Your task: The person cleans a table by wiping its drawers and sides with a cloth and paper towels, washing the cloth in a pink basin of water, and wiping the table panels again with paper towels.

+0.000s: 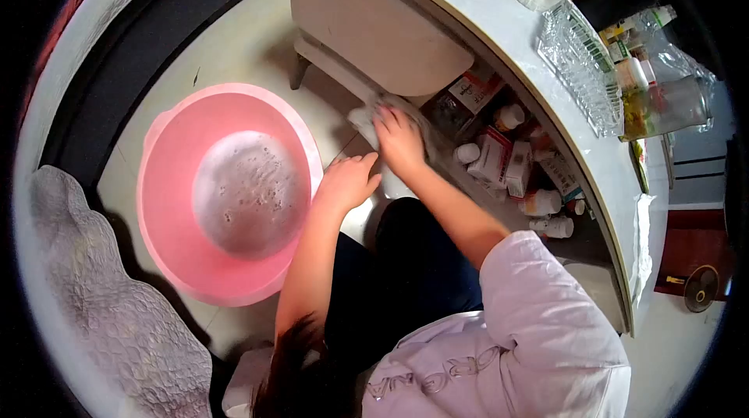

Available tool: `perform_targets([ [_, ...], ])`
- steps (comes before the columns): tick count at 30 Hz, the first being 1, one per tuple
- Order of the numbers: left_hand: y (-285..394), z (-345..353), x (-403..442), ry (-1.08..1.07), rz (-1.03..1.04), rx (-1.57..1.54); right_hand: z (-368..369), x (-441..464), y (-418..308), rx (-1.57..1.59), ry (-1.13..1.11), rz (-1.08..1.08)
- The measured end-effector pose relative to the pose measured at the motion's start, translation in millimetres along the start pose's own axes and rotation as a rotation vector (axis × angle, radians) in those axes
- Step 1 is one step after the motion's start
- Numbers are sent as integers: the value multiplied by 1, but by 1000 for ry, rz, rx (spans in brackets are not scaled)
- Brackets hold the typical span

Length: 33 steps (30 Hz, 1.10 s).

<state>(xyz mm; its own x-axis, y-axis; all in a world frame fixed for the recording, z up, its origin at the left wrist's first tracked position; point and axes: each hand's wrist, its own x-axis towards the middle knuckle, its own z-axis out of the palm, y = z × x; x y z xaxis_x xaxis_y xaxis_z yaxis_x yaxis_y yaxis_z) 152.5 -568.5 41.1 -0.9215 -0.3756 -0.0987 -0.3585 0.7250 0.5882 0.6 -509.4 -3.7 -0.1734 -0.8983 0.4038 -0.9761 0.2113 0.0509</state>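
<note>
My right hand (399, 139) presses a pale cloth (363, 118) against the edge of the low shelf (466, 176) under the table; the cloth is blurred and partly covered by the fingers. Just left of it, my left hand (350, 181) hangs with fingers loosely stretched out and nothing seen in it. Its wrist is near the right rim of a large pink basin (172, 246). Inside the basin lies cloudy water with white foam (248, 184).
Medicine boxes (493, 154) and several bottles (540, 202) crowd the shelf. A white panel (374, 20) stands ahead. On the tabletop (605, 184) are a clear plastic tray (576, 67) and a glass jar (677, 107). A quilted cover (117, 293) lies to the left.
</note>
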Motion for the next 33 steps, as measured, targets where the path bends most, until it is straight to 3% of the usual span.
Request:
perform_targets([
  [3, 3, -3, -1, -25, -44, 16, -30, -59, 9, -62, -99, 114],
  [7, 2, 0, -1, -36, -21, 3, -28, -62, 9, -42, -104, 105],
  [12, -3, 4, 2, -24, -25, -38, 17, 15, -11, -12, -49, 1],
  [17, 9, -12, 7, 53, -414, -294, 72, 133, -51, -87, 78, -117],
  [19, 4, -4, 7, 225, -330, -387, 84, 167, -63, -120, 25, -134],
  [23, 5, -12, 5, 328, -299, -470, 91, 197, -75, -153, -48, -166],
  [25, 3, -11, 4, 446, -183, -469, 84, 186, -66, -86, -96, -173],
  [26, 7, -14, 2, 404, -263, -573, 80, 172, -59, -50, -83, -172],
  [29, 2, -11, 1, 596, -49, -248, 51, 109, -36, 55, -119, -91],
  [33, 0, -22, -8, 750, -107, 89, -4, 13, -4, 30, -190, -27],
])
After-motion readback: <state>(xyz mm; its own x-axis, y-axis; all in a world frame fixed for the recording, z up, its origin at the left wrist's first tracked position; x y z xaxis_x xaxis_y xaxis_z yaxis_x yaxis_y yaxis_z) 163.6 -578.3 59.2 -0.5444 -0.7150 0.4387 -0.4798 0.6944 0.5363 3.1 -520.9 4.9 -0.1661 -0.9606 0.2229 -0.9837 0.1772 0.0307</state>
